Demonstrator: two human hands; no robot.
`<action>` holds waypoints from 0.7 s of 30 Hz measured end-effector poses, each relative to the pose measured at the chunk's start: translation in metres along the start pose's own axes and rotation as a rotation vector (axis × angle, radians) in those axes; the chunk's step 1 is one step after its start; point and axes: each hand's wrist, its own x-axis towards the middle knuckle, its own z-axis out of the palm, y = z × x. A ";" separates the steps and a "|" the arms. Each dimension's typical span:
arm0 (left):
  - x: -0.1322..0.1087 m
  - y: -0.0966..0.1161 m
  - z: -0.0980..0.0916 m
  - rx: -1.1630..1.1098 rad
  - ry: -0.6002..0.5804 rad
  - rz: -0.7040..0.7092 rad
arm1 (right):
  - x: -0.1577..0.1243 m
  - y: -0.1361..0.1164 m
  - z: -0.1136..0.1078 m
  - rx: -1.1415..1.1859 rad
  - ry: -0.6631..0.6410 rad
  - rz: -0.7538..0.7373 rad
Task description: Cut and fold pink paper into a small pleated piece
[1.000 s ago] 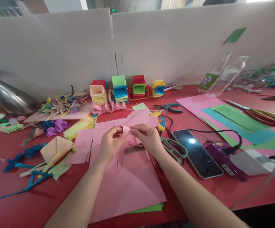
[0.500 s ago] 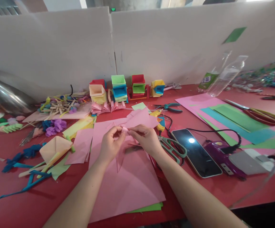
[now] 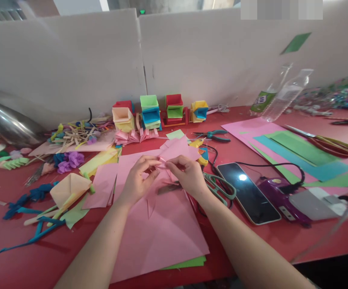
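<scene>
A small folded piece of pink paper is held up between my two hands, over a large sheet of pink paper. My right hand pinches its right end between thumb and fingers. At its left end are the curled fingertips of my left hand, with the thumb a little lower and apart from them. Beneath my hands lie narrow pink strips and the blades of green-handled scissors, partly covered by my right hand.
Small coloured paper boxes stand along the white partition. To the right lie a phone, a purple device with cables, pliers and a yellow glue gun. Paper flowers and a beige folded paper are on the left.
My left thumb has moved down, away from the folded pink paper, and my left fingers have straightened slightly. More of the piece shows now. My right hand stays pinched on it.
</scene>
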 end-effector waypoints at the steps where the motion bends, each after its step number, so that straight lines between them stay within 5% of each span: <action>1: 0.000 0.000 -0.001 0.018 0.000 0.014 | 0.000 0.000 -0.001 -0.004 -0.009 -0.011; 8: 0.000 -0.002 -0.004 0.177 0.159 0.014 | 0.001 0.000 -0.002 -0.045 -0.114 -0.085; 21: -0.001 -0.005 0.002 -0.084 0.235 -0.135 | 0.001 -0.001 -0.002 -0.029 -0.056 -0.030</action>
